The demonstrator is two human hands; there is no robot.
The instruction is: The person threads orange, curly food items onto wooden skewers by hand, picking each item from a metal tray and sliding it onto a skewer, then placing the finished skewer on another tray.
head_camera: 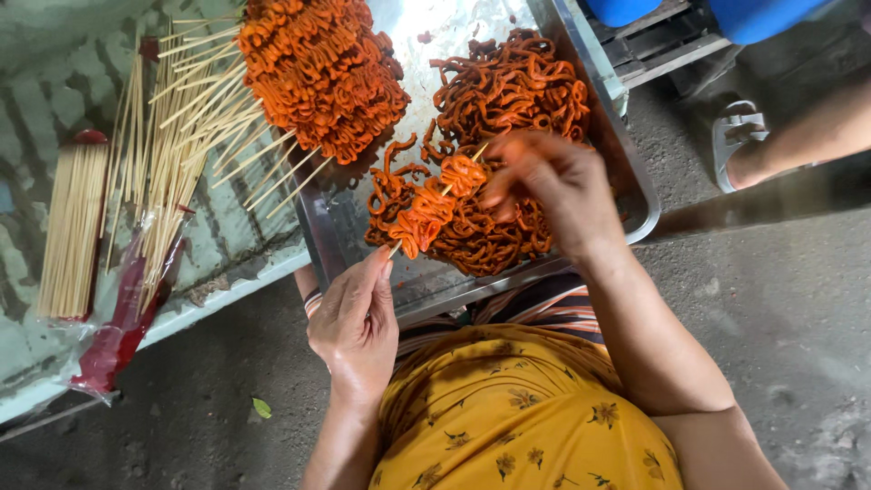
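Bamboo skewer [434, 201], half-threaded with orange marinated strips, over the metal tray's [635, 195] near edge: left hand [356, 327] pinches its blunt end, right hand [549, 186] closed pushing strips on; finished skewers [313, 77] piled at far-left corner, loose strips [508, 86] remaining.

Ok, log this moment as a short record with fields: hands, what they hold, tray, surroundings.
left hand: left hand pinches the lower end of a wooden skewer
right hand: right hand grips the upper end, at the orange marinated strips threaded on it
tray: metal tray holds loose strips and a pile of finished skewers
beside tray: bare skewers, some in a plastic bag
other person: sandalled foot, upper right
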